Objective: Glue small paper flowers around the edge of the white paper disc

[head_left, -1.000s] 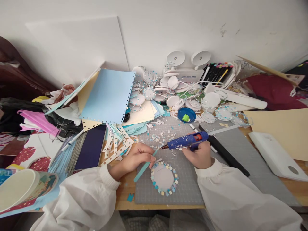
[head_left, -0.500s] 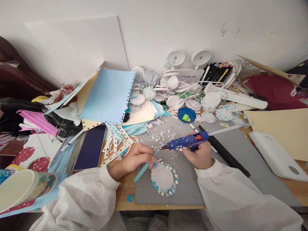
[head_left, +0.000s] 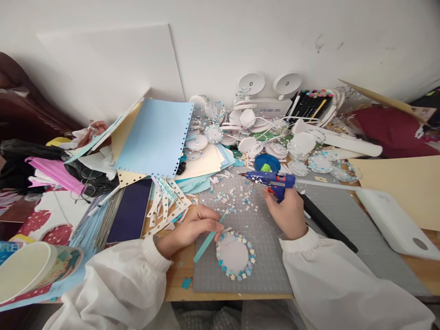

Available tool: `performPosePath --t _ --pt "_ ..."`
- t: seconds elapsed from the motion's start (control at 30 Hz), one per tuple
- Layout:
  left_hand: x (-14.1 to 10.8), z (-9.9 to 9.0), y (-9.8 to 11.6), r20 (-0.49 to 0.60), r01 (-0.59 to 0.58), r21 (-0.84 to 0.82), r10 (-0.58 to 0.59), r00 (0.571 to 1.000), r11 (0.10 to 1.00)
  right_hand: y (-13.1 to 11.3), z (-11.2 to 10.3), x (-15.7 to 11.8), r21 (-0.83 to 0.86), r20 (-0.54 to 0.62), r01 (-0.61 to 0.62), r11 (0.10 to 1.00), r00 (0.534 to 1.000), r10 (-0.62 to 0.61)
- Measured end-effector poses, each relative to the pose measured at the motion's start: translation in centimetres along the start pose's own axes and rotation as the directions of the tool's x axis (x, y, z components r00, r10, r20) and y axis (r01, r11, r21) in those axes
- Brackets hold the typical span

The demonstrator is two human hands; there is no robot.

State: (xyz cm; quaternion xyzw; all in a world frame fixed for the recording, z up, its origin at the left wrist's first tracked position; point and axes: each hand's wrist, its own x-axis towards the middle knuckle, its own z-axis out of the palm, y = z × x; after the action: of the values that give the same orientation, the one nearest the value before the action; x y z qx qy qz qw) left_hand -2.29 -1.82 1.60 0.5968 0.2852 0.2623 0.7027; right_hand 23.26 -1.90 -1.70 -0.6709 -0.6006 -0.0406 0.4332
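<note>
Between the thumb and fingers of my left hand (head_left: 201, 223) is a teal strip (head_left: 205, 246), slanting over the grey cutting mat (head_left: 268, 275). A white disc edged with small blue, white and cream stars (head_left: 234, 255) lies flat on the mat, just right of the strip. My right hand (head_left: 288, 211) is at the handle of a blue glue gun (head_left: 271, 178), whose nozzle points left above the mat. The thumb is partly lifted, and the other fingers are mostly hidden. Small paper stars (head_left: 225, 199) are scattered beyond my left hand.
Blue paper (head_left: 154, 137), a phone (head_left: 129, 211) and a paper cup (head_left: 27, 270) are on the left. White discs (head_left: 300, 144) and markers (head_left: 311, 105) crowd the back. A black bar (head_left: 328, 223) and white case (head_left: 395, 222) lie right.
My right hand has drawn the glue gun up and away from the teal strip, and its thumb has lifted. My left hand has hardly moved.
</note>
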Motion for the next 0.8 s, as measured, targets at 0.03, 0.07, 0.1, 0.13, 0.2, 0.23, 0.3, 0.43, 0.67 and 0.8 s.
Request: performPosePath --t 0.03,0.07,0.1,0.13,0.2,0.23,0.3,0.43,0.67,0.8 --pt "0.0 0.0 0.0 0.006 0.006 -0.003 -0.006 1.0 1.0 0.3 0.2 0.0 -0.02 0.017 0.021 1.0 1.0 -0.021" --pt "0.0 -0.1 -0.1 0.014 0.012 -0.006 -0.012 1.0 1.0 0.5 0.4 -0.1 -0.039 0.036 0.05 0.998 0.998 -0.048" --pt "-0.1 -0.1 -0.2 0.021 0.015 -0.01 -0.015 1.0 1.0 0.7 0.5 -0.1 -0.057 0.06 0.081 0.995 0.995 -0.078" --pt "-0.1 -0.1 -0.3 0.028 0.015 -0.014 -0.014 1.0 1.0 0.9 0.7 -0.3 -0.075 0.086 0.113 0.991 0.991 -0.106" --pt "-0.1 -0.2 -0.5 0.03 0.007 -0.02 -0.007 1.0 1.0 1.0 0.9 -0.4 -0.104 0.124 0.17 0.98 0.98 -0.157" --pt "-0.1 -0.2 -0.6 0.025 0.005 -0.02 -0.005 1.0 1.0 1.0 0.9 -0.5 -0.112 0.134 0.191 0.975 0.975 -0.176" --pt "-0.2 -0.2 -0.7 0.007 0.008 -0.025 -0.008 1.0 1.0 0.8 0.7 -0.4 -0.122 0.133 0.206 0.971 0.973 -0.19" --pt "-0.1 -0.1 -0.6 -0.033 0.031 -0.081 -0.034 0.999 0.996 0.3 -0.6 -0.5 -0.227 0.127 0.191 0.955 0.978 -0.165" --pt "0.3 0.3 -0.3 -0.11 -0.012 -0.102 0.001 0.994 0.995 -3.0 -5.4 -2.5 -0.16 0.376 0.272 0.949 0.906 -0.196" --pt "0.6 0.5 -0.4 -0.145 0.003 -0.106 -0.019 0.989 0.994 -6.6 -5.8 -2.4 0.221 0.397 0.478 0.85 0.752 -0.526"
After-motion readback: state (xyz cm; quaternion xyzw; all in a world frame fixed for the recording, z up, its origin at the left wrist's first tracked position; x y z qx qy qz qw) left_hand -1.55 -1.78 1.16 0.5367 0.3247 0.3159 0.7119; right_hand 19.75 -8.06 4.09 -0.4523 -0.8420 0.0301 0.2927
